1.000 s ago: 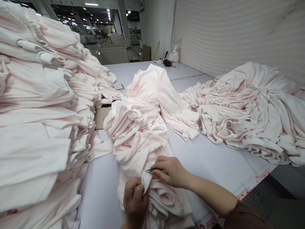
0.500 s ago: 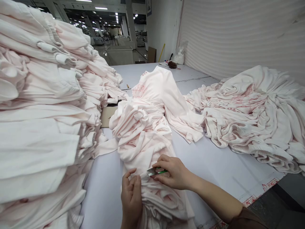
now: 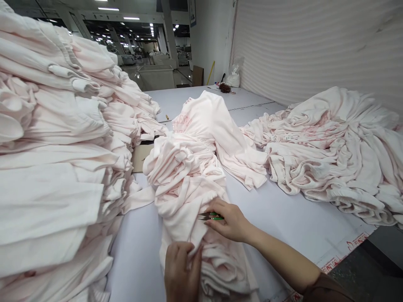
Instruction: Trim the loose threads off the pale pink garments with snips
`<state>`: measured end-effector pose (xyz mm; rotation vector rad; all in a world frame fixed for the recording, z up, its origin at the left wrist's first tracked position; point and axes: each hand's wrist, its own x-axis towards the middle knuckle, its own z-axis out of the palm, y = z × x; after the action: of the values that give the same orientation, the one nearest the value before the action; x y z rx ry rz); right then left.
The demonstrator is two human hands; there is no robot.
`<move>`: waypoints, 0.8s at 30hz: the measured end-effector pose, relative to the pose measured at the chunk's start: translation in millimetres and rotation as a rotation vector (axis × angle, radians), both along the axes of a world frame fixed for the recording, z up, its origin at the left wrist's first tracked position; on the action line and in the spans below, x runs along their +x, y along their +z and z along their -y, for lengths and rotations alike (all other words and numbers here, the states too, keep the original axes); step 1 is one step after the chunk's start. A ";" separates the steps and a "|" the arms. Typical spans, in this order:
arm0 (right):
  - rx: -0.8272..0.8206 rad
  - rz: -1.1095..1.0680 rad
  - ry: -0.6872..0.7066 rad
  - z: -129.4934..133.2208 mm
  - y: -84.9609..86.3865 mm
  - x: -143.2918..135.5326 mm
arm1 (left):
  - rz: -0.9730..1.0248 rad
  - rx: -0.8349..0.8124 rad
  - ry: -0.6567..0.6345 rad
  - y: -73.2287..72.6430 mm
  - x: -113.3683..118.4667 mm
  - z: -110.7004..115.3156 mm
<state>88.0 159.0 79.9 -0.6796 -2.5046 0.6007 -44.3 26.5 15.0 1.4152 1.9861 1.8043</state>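
Observation:
A pale pink garment [image 3: 181, 201] lies bunched in front of me, its folds running down to the near edge of the view. My right hand [image 3: 228, 220] grips green-handled thread snips [image 3: 214, 216], whose blades point left over the fabric and look apart. Closer to me, my left hand [image 3: 182, 268] is closed on a fold of the same garment, fingers bent toward the thumb. Beyond the folds, a sleeve and part of a red print show on the far part of the pink cloth [image 3: 208, 117].
A tall stack of pale garments [image 3: 63, 167] rises at the left. Another heap of garments [image 3: 333, 155] lies on the right of the white-covered table [image 3: 267, 214]. Cardboard [image 3: 141, 157] shows beside the stack. A brown tuft [image 3: 224, 87] and a plastic bag [image 3: 233, 77] are at the back.
My left hand has moved down toward me and closed on the cloth. My right hand with the snips has shifted slightly up, away from the left hand.

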 end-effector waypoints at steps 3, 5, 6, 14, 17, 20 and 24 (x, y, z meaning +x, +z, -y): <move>0.007 0.109 0.095 -7.2 6.1 -15.0 | -0.392 0.166 0.043 -6.5 2.7 0.4; 0.047 0.227 0.119 -19.4 9.7 -34.3 | -0.505 0.226 0.017 -7.1 2.5 -1.1; 0.046 0.261 0.080 -28.4 11.0 -45.4 | -0.537 0.253 -0.021 -7.0 1.6 -1.2; -0.182 0.178 -0.283 -89.3 6.3 -98.2 | -0.113 -0.225 -0.426 1.5 -26.8 3.8; -0.262 0.111 -0.246 -87.8 7.0 -90.0 | -0.134 -0.314 -0.426 14.3 -30.6 -19.7; -0.332 0.023 -0.208 -78.4 11.2 -63.9 | -0.215 -0.314 -0.306 24.0 -22.8 -50.7; -0.381 -0.071 -0.230 -51.5 8.7 -19.0 | -0.289 -0.354 -0.193 25.9 -9.8 -76.5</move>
<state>69.0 210.4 88.6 -1.0466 -2.2225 1.0066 -54.0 103.0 40.9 1.7454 2.0754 1.1533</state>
